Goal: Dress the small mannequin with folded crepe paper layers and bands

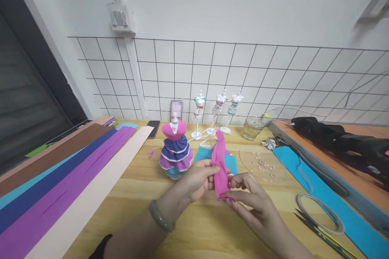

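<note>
A pink strip [221,162] stands upright between my hands over the wooden table. My left hand [199,180] pinches its left side near the middle. The fingers of my right hand [251,198] close on its lower right end, where the edge is gathered. Just behind my left hand is a small dress form [176,149] in a pink collar and ruffled blue and purple skirt. Blue pieces [231,164] lie flat behind the strip.
Three white dress forms [197,113] stand at the back beside a glass [253,128]. Long coloured strips [75,170] cover the left. At right are a clear disc with small gems [263,164], a tape roll [320,213], scissors [322,232] and a blue strip [331,206].
</note>
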A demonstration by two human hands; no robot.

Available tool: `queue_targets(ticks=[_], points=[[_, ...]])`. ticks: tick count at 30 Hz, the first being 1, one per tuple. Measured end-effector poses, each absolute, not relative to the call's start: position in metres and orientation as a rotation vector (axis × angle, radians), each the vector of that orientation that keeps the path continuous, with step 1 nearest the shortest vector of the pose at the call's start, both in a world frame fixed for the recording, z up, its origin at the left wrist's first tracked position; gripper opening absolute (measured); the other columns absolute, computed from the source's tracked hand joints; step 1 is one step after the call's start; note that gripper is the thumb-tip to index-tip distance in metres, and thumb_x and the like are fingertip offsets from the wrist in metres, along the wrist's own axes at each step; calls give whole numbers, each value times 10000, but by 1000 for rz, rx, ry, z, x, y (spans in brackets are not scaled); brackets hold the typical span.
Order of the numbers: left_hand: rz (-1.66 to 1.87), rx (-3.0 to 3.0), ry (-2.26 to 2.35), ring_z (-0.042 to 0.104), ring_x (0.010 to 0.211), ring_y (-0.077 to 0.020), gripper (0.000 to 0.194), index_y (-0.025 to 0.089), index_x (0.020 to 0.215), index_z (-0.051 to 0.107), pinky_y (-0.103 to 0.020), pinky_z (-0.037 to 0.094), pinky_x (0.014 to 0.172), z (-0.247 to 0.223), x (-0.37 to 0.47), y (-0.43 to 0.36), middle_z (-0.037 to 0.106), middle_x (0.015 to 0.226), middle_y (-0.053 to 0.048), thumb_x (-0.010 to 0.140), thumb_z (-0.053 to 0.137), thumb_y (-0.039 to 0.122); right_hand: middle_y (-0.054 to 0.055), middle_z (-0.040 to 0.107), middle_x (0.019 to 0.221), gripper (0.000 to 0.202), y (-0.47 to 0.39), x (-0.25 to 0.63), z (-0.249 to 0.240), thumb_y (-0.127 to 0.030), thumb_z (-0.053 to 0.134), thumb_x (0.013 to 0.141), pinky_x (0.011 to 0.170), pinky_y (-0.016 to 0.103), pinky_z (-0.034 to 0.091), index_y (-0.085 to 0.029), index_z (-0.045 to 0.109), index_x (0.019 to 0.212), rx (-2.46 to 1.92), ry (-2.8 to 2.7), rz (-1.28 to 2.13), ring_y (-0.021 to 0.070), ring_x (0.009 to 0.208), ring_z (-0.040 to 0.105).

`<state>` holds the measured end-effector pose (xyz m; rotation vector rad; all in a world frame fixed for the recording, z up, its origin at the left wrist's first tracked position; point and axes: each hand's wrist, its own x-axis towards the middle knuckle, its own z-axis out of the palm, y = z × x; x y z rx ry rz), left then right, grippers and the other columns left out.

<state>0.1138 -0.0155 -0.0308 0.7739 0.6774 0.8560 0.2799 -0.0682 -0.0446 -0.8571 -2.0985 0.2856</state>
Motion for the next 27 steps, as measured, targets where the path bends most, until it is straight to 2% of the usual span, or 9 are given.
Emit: queue_targets(ticks=[4,8,11,14,17,22,27], points=[[879,844,748,646,681,-149,295,107,840,636,-273,500,681,-33,108,-11,696,792,-84,665,749,317,22,483,731,147,-55,273,-68,-218,595,845,628,250,478,-239,707,753,-934,-1841,580,150,716,523],[860,911,798,618,621,-125,392,106,859,646,-260,487,622,-37,109,-12,694,845,-91,639,750,414,17,525,702,173,-54,275,-77,-300,635,812,642,243,470,-231,701,668,-1055,-1702,903,147,700,536],[844,907,811,639,649,-147,398,112,845,645,-275,499,636,-39,113,-14,698,838,-95,631,742,433,20,574,691,200,-56,275,-77,-348,627,812,630,236,459,-219,706,681,-1093,-1668,1070,143,675,552],[795,894,807,668,686,-181,395,119,857,638,-307,514,662,-42,114,-15,704,835,-101,627,746,422,4,555,570,294,-59,274,-79,-395,594,829,554,222,424,-188,679,637,-1147,-1701,1138,122,562,512],[765,901,826,681,748,-201,401,127,872,638,-315,516,693,-45,113,-15,710,881,-110,577,796,349,-33,450,432,379,-62,274,-81,-455,538,852,462,207,351,-163,660,644,-1215,-1744,1155,93,436,413],[757,925,847,672,749,-190,389,112,819,651,-286,509,668,-49,114,-15,717,861,-114,525,827,295,-60,374,384,489,-64,274,-79,-565,452,864,437,210,295,-146,635,691,-1291,-1761,1150,76,373,341],[755,894,793,651,734,-151,358,112,810,663,-249,490,673,-49,118,-17,717,829,-94,568,808,331,-62,387,349,542,-65,271,-77,-632,392,861,434,224,313,-158,590,688,-1374,-1734,1160,87,335,353]])
